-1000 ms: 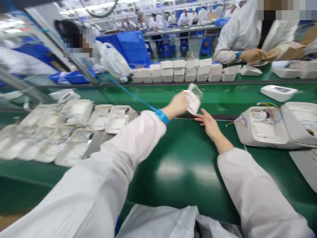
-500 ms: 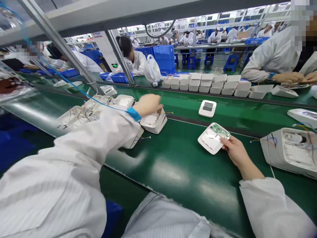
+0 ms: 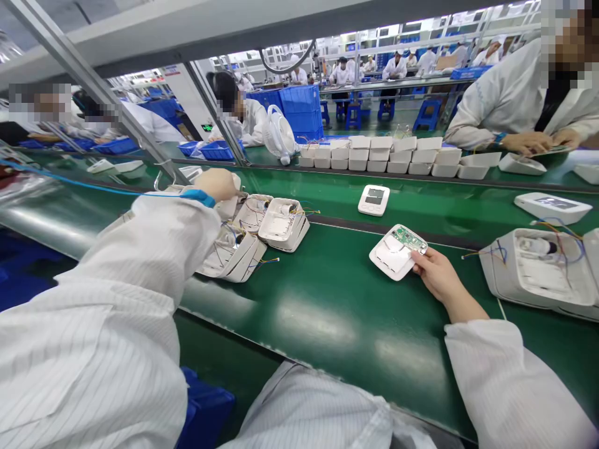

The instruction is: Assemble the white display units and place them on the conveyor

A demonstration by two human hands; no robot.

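The right hand (image 3: pixel 437 274) grips a white panel (image 3: pixel 397 252); the left hand (image 3: pixel 216 186) reaches among white casings (image 3: pixel 281 221), its fingers unclear.

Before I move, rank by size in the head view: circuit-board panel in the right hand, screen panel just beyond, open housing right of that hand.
1. Open housing
2. Circuit-board panel
3. Screen panel

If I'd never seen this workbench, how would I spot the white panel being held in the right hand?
Start at the broad green work surface and find the bare right hand reaching in over it. Its fingertips pinch the corner of a rounded-square white panel. Unlike the similar panel just beyond, which shows a grey screen, this one shows a green circuit board.
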